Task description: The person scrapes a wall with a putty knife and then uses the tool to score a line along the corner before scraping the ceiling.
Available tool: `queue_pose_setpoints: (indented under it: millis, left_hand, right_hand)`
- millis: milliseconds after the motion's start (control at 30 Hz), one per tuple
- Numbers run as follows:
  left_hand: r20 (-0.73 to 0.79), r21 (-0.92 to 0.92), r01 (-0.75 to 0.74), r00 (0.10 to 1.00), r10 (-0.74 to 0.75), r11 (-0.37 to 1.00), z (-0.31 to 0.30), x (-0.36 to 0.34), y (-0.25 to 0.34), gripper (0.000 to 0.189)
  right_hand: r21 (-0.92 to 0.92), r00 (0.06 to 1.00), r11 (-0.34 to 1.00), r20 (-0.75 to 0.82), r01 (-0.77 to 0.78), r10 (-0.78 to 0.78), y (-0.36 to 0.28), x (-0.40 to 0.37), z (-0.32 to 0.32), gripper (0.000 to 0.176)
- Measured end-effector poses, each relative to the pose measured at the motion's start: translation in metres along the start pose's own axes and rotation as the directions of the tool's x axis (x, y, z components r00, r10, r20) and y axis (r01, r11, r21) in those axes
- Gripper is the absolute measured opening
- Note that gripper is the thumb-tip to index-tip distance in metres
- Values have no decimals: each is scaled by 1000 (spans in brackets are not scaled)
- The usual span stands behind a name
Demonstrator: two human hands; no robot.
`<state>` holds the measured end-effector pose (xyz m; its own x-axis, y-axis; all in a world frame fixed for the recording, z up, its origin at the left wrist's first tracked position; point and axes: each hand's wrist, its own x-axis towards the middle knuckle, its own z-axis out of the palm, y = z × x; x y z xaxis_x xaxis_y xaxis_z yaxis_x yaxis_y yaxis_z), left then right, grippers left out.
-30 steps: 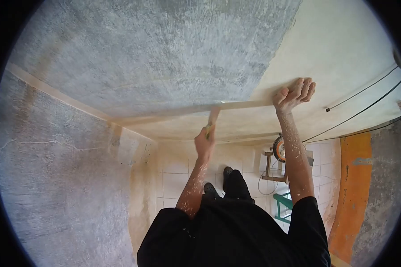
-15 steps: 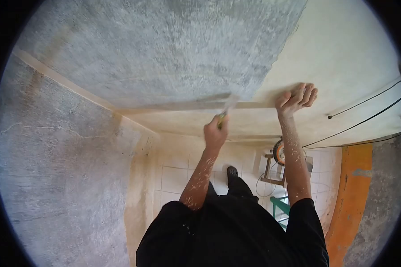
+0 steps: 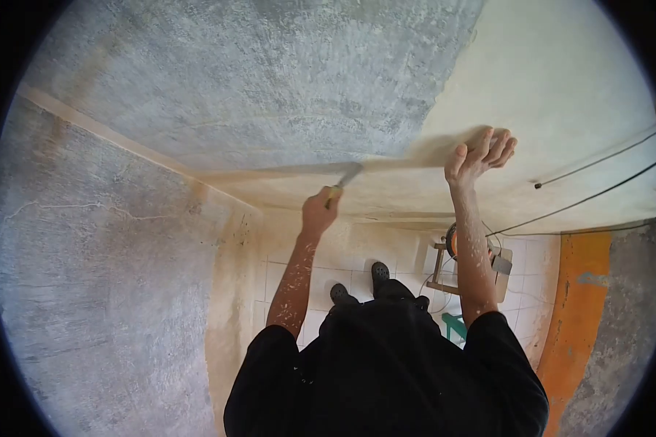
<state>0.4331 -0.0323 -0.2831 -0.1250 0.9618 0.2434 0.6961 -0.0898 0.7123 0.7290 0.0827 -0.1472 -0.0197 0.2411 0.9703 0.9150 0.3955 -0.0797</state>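
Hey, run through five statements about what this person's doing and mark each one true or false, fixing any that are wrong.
1. The left hand holds a scraper. True.
2. The right hand holds a brush. False: it holds no tool and is raised at the pale wall.
3. White flecks dot both forearms. True.
4. The shoes are bright red. False: they are dark.
5. An orange band runs along the left side of the view. False: it is on the right side.
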Motion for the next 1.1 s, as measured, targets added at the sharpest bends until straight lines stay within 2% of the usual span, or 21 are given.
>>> queue_pose_setpoints:
  millis: [33, 133, 167, 267, 367, 433, 467, 500, 600, 633, 733, 833, 933, 1033, 1100]
  left_hand:
    - [-26, 10, -73, 997, 73, 997, 5, 5, 5, 18]
    - [-120, 37, -112, 986, 115, 993, 3, 0, 7, 12]
    - [-122, 31, -53, 991, 57, 998, -3, -3, -3, 14]
    - [28, -83, 152, 988, -150, 985, -36, -7, -7, 20]
    - [145, -267, 109, 987, -72, 958, -50, 3, 1, 35]
    - [396, -337, 305, 904, -160, 891, -51, 12, -9, 41]
    - [521, -341, 403, 833, -186, 849, -54, 17, -14, 44]
    - [597, -361, 472, 779, -189, 805, -65, 22, -1, 55]
    - [818, -286, 759, 511, -264, 584, -77, 31, -8, 52]
    - [829, -302, 745, 513, -222, 594, -80, 33, -15, 49]
    - [789, -306, 740, 549, -275, 599, -85, 41, -21, 49]
    - [844, -298, 813, 470, -260, 501, -99, 46, -30, 48]
    - [832, -238, 766, 478, -281, 597, -110, 58, -28, 50]
    - [755, -233, 612, 604, -256, 756, -61, 59, 11, 44]
    - [751, -339, 590, 639, -166, 733, -44, 45, 8, 45]
  right_hand:
    - [27, 998, 1000, 58, -9, 8, 1, 0, -4, 61]
    - [-49, 967, 999, 255, 14, -1, 5, -3, -20, 65]
    - [-56, 957, 998, 291, 39, -21, 9, -5, -20, 68]
    - [-33, 945, 996, 320, 88, -73, 10, 0, -24, 71]
    - [-24, 938, 998, 345, 54, -43, 7, 0, -25, 73]
    - [-6, 917, 998, 396, 58, -51, 8, 2, -29, 76]
    - [-3, 906, 999, 420, 52, -46, 8, 2, -32, 77]
    - [-1, 887, 1000, 460, 30, -26, 6, 3, -34, 79]
    - [0, 829, 1000, 559, -3, 2, 2, 8, -43, 82]
    - [-1, 818, 1000, 576, 5, -3, 3, 10, -44, 83]
    - [-7, 812, 1000, 584, -13, 14, -1, 13, -42, 83]
    - [-21, 802, 1000, 597, -14, 24, -3, 13, -49, 82]
    - [-24, 798, 999, 601, -21, 31, -5, 16, -48, 84]
    - [-7, 765, 999, 643, -40, 35, -6, 22, -53, 86]
    - [-35, 773, 999, 635, 25, 3, 4, 13, -49, 86]
